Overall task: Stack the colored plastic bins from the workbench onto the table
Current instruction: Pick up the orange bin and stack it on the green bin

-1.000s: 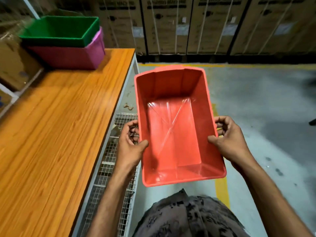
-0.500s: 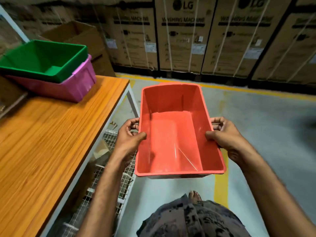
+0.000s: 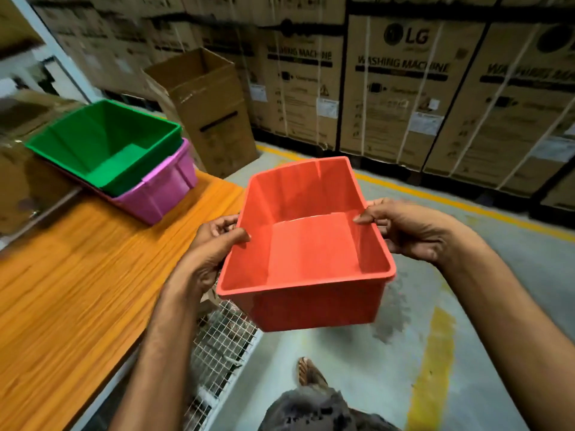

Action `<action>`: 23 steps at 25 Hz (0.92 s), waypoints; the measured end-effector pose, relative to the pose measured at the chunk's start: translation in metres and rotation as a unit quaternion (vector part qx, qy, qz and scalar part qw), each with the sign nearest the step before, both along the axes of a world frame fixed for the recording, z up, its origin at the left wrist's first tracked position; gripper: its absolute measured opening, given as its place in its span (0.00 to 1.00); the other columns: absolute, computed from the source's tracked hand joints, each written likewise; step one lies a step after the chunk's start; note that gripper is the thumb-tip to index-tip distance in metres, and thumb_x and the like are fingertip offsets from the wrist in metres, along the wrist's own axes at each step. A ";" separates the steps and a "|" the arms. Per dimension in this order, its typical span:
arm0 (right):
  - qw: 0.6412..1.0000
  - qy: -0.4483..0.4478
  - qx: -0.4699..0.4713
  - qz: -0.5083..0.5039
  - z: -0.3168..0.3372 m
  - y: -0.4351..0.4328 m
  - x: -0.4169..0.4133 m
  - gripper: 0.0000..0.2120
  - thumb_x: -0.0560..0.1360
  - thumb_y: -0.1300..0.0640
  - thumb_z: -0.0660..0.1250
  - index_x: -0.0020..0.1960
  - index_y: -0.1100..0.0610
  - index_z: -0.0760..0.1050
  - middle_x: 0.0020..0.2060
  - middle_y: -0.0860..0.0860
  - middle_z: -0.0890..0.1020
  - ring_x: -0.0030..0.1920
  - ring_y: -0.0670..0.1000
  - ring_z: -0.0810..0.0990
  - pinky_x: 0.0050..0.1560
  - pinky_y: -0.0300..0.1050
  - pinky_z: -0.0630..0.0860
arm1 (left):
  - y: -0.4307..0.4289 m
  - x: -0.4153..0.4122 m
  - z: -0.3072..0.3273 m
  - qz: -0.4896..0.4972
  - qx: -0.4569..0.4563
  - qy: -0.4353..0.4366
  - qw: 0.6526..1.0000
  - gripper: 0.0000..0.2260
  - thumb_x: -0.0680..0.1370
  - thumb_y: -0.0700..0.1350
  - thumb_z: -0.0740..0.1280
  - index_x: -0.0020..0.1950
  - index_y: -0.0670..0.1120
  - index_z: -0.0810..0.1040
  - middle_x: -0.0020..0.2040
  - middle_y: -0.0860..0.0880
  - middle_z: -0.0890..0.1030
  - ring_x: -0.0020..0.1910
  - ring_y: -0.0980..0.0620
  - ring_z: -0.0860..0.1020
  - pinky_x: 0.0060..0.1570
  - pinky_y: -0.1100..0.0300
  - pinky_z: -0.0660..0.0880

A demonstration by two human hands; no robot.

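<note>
An empty red plastic bin (image 3: pixel 308 253) hangs in the air in front of me, beside the table's right edge and above the floor. My left hand (image 3: pixel 211 247) grips its left rim, thumb inside. My right hand (image 3: pixel 407 228) grips its right rim, thumb on the edge. On the far end of the wooden table (image 3: pixel 77 290), a green bin (image 3: pixel 105 144) sits nested inside a pink bin (image 3: pixel 161 191).
An open cardboard box (image 3: pixel 205 104) stands on the floor behind the table end. Stacked washing machine cartons (image 3: pixel 398 88) line the back. A wire mesh shelf (image 3: pixel 217 346) sits under the table edge. Yellow lines (image 3: pixel 432 368) mark the concrete floor.
The red bin has risen and levelled out in my two hands. My view has lifted and the green and pink bins now lie closer, so I have moved toward the table's far end.
</note>
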State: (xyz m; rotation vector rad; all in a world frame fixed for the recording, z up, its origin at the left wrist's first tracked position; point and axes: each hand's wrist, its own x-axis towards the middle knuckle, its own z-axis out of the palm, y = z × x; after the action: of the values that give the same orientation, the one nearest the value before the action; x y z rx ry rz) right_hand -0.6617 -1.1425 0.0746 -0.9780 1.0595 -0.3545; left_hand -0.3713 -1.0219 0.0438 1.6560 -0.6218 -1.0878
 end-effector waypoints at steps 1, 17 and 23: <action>1.000 -0.001 0.002 0.004 0.003 -0.021 0.014 0.15 0.61 0.60 0.77 0.46 0.52 0.80 0.50 0.55 0.77 0.40 0.47 0.75 0.42 0.40 0.76 | -0.015 0.012 0.005 0.007 0.001 0.000 1.000 0.13 0.69 0.31 0.71 0.51 0.42 0.83 0.44 0.38 0.79 0.37 0.47 0.77 0.39 0.57 0.76; 0.988 -0.095 -0.075 0.093 0.086 -0.224 0.156 0.09 0.77 0.70 0.59 0.48 0.63 0.77 0.24 0.51 0.80 0.22 0.44 0.79 0.25 0.34 0.75 | -0.148 0.091 0.080 0.161 -0.112 -0.009 0.980 0.11 0.77 0.32 0.67 0.54 0.44 0.84 0.44 0.43 0.85 0.38 0.51 0.81 0.46 0.57 0.79; 0.957 -0.035 -0.240 0.157 0.096 -0.287 0.190 0.18 0.60 0.63 0.71 0.50 0.58 0.81 0.44 0.63 0.80 0.38 0.54 0.79 0.45 0.50 0.77 | -0.176 0.086 0.102 0.228 -0.099 -0.100 0.963 0.19 0.71 0.30 0.68 0.58 0.48 0.79 0.35 0.47 0.81 0.31 0.55 0.78 0.39 0.58 0.76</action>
State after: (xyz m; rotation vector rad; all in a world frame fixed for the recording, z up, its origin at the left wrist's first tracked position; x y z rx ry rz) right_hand -0.4715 -1.4294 0.1703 -1.5346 0.7478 -0.3874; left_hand -0.2855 -1.1978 0.1453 1.6356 -0.4276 -0.5140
